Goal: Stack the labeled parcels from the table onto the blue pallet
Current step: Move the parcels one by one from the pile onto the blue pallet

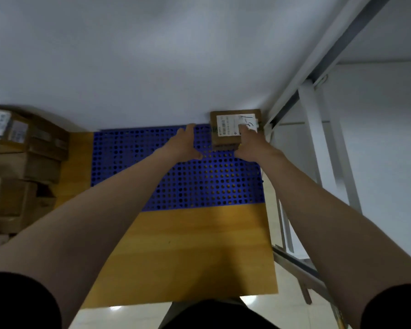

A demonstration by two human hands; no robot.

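I was seating the parcel (224, 136) in the blue pallet (176, 186) corner, right hand (249, 146) atop it, grip unclear, left hand (183, 144) spread open, release next.
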